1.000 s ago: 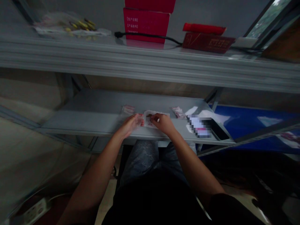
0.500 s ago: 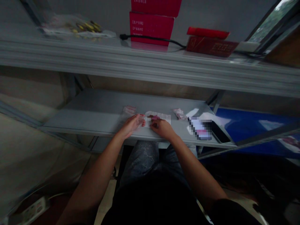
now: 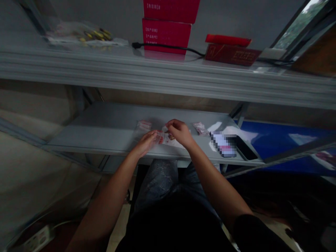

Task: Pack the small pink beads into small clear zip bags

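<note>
My left hand (image 3: 148, 140) rests on the lower grey shelf (image 3: 105, 129), fingers curled onto the edge of a small clear plastic bag (image 3: 168, 139) with red markings. My right hand (image 3: 178, 131) is raised over the same bag, fingers pinched on its top edge. A small dark red item shows inside the bag just under my right fingers. Another clear bag with a red strip (image 3: 144, 125) lies just behind my left hand.
A small packet (image 3: 201, 128) lies to the right on the shelf, then a blurred card and a black phone (image 3: 244, 147). The upper shelf (image 3: 168, 70) carries red boxes (image 3: 166, 33), a black cable, a bag of yellow pieces (image 3: 84, 35) and a dark red case (image 3: 232, 54).
My right hand has lifted from lying flat on the bag and moved back a little, now pinching the bag's top. My left hand has hardly moved.
</note>
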{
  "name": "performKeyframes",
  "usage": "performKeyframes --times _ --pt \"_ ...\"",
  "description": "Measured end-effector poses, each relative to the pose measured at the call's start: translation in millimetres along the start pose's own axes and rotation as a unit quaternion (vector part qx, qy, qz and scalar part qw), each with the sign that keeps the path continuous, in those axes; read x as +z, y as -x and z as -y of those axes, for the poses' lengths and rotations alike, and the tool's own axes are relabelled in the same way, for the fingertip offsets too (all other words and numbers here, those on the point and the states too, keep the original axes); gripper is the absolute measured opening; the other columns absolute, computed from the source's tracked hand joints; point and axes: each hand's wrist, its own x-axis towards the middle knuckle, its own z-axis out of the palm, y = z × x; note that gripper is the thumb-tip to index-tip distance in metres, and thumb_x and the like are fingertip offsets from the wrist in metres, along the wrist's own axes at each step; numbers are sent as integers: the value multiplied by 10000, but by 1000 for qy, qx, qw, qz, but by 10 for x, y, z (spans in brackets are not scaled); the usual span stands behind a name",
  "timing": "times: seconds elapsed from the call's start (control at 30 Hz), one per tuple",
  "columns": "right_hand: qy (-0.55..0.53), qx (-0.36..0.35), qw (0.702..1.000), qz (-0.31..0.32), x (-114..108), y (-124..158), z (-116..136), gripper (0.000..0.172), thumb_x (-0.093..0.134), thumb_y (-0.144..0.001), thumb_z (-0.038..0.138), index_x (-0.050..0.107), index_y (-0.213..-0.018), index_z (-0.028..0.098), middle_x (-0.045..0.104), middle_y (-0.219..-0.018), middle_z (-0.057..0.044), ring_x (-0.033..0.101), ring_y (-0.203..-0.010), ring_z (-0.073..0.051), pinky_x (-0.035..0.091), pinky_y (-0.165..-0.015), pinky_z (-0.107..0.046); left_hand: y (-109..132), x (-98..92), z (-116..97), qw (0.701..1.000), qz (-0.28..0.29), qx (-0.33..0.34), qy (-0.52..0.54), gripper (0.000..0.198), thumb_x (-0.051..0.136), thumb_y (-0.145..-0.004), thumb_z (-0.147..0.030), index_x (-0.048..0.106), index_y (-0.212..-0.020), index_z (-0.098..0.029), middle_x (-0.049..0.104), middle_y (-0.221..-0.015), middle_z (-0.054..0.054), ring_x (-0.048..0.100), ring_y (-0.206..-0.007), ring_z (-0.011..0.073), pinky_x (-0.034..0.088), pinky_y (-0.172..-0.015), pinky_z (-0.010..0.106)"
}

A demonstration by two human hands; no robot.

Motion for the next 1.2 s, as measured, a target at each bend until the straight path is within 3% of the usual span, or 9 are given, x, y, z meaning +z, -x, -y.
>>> performKeyframes --times 0.07,0.1,0.23,0.4,0.53,0.73,1.03,1.1,1.2 --pt "35 -30 997 67 -3 -58 59 217 584 -942 342 729 -917 183 744 -835 -24 678 -737 -165 512 -683 -248 -1 -6 4 1000 -4 3 1 358 843 -784 -448 747 -1010 -187 767 -996 57 703 -872 193 532 -813 308" --pt "60 -36 995 72 -24 -85 62 210 590 -944 327 741 -919 183 754 -855 -27 684 -757 -166 512 -701 -250 -1 -10 4 1000 1 2 1 368 834 -790 -468 746 -1012 -188 767 -976 56 702 -853 192 532 -794 305" --pt "203 1 979 -8 -173 -203 -91 191 592 -959 244 770 -936 180 783 -905 -60 708 -816 -188 504 -756 -267 9 -14 -25 998 52 -21 1 472 758 -836 -589 737 -1094 -193 755 -870 56 691 -776 194 506 -691 287" --pt "354 39 931 84 -216 -339 -360 164 652 -940 210 811 -979 196 806 -1039 -116 734 -934 -242 502 -806 -293 18 19 -87 997 54 -44 15 481 690 -886 -602 729 -1114 -180 750 -856 74 685 -767 200 470 -647 279" --pt "396 44 911 109 -122 -460 -449 168 662 -926 207 829 -944 214 808 -1052 -132 740 -943 -260 503 -781 -301 17 41 -112 998 47 -50 12 487 687 -876 -614 733 -1093 -180 742 -838 71 674 -760 204 449 -628 284" --pt "397 69 906 130 -66 -547 -490 123 718 -864 204 840 -870 208 816 -963 -136 758 -859 -263 506 -704 -296 23 39 -127 997 55 -50 -6 504 699 -848 -639 732 -1094 -200 718 -812 50 650 -750 201 420 -591 271" --pt "369 82 919 110 -73 -557 -443 94 725 -852 196 811 -890 192 812 -986 -134 747 -891 -249 527 -753 -290 39 59 -149 997 64 -35 -14 450 670 -885 -605 719 -1082 -202 716 -836 51 652 -777 206 457 -650 294" --pt "330 71 938 84 -106 -538 -411 102 703 -862 190 788 -919 188 805 -1012 -120 732 -903 -226 521 -775 -279 40 51 -143 997 62 -36 -17 448 676 -889 -593 714 -1098 -198 723 -863 58 656 -788 204 468 -667 298" --pt "173 42 984 23 -150 -468 -354 93 652 -872 217 733 -898 180 778 -934 -78 695 -826 -181 506 -743 -259 32 32 -119 998 61 -31 1 499 731 -846 -604 712 -1127 -192 727 -877 57 660 -780 196 487 -688 300"
